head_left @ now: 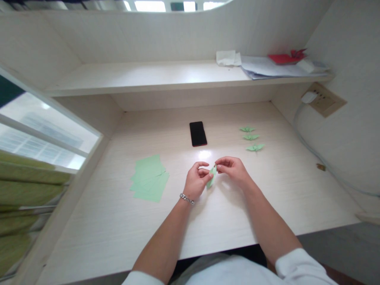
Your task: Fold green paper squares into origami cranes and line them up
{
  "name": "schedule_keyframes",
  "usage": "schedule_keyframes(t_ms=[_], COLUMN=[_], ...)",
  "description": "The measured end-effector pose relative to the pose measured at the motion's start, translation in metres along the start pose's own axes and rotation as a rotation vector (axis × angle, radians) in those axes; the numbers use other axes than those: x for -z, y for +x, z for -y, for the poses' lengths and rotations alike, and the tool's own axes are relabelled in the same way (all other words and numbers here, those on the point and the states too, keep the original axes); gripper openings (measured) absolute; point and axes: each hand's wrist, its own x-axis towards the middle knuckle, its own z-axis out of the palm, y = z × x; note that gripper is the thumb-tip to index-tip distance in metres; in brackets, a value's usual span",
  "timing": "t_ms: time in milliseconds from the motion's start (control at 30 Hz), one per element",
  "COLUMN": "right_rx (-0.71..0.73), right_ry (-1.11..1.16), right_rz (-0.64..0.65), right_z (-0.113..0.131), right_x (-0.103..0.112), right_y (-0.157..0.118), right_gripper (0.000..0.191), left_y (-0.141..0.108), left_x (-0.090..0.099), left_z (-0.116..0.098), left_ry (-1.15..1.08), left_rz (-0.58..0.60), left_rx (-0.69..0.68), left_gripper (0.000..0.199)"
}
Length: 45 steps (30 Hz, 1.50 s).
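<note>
Between my hands, a little above the desk, is a small folded piece of green paper, narrow and tilted. My left hand, with a chain bracelet at its wrist, pinches its side between thumb and fingers. At its upper tip, my right hand pinches the paper with thumb and forefinger. To the right of my hands, three folded green paper cranes sit in a column. Loose sheets of green paper lie overlapping at the left.
A black phone lies beyond my hands. The shelf above carries white papers, a crumpled tissue and a red paper piece. On the right wall, a cable hangs from a socket. Green curtains hang at the left.
</note>
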Motion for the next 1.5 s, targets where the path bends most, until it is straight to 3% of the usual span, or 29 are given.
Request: schedule_keyframes(t_ms=[767, 1167, 1367, 1500], right_rx=[-0.044, -0.078, -0.020, 0.018], right_ry=[0.016, 0.125, 0.206, 0.103], right_rz=[0.120, 0.023, -0.149, -0.055], right_z=[-0.003, 0.000, 0.002, -0.002], right_x=[0.008, 0.000, 0.001, -0.002], right_y=[-0.001, -0.001, 0.003, 0.003], right_gripper=[0.020, 0.019, 0.023, 0.030], left_y=[0.000, -0.002, 0.000, 0.002], left_x=[0.009, 0.007, 0.009, 0.008], left_z=[-0.008, -0.008, -0.004, 0.000], left_ry=[0.089, 0.058, 0.075, 0.076], left_rz=[0.131, 0.139, 0.084, 0.031], left_rx=[0.072, 0.046, -0.008, -0.058], left_gripper=[0.044, 0.042, 0.042, 0.041])
